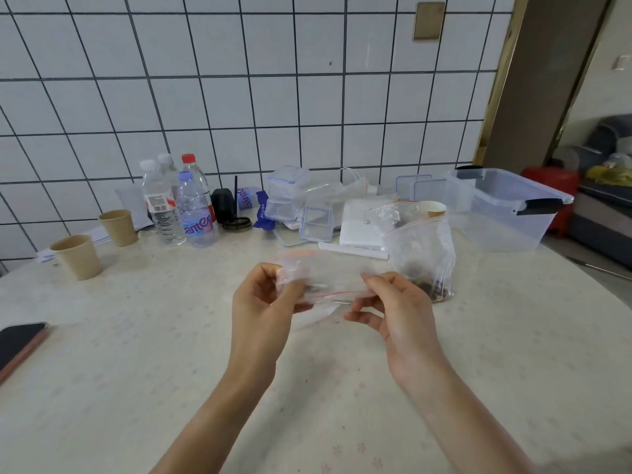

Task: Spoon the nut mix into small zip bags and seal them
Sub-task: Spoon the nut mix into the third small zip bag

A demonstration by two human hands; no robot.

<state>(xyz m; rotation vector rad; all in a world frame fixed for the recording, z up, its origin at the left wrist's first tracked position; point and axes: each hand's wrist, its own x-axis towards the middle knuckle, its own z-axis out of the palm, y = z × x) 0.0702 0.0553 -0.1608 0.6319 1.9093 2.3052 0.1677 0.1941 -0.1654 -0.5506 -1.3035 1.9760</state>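
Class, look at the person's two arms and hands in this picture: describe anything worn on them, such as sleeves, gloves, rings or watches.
Nothing worn shows. The left hand and right hand are bare, without gloves, rings, watch or bracelet. Both forearms are bare down to the picture's lower edge; no sleeve is visible.

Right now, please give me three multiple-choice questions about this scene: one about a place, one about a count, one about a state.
1. Where does the phone lie?
A. at the table's left edge
B. inside the storage box
C. beside the bottles

2. How many brown paper cups stand left of the bottles?
A. none
B. two
C. five

3. What do the hands do?
A. rest flat
B. hold a spoon
C. both pinch one small zip bag

Answers:
1 A, it lies far left.
2 B, two cups.
3 C, left hand and right hand pinch the small zip bag.
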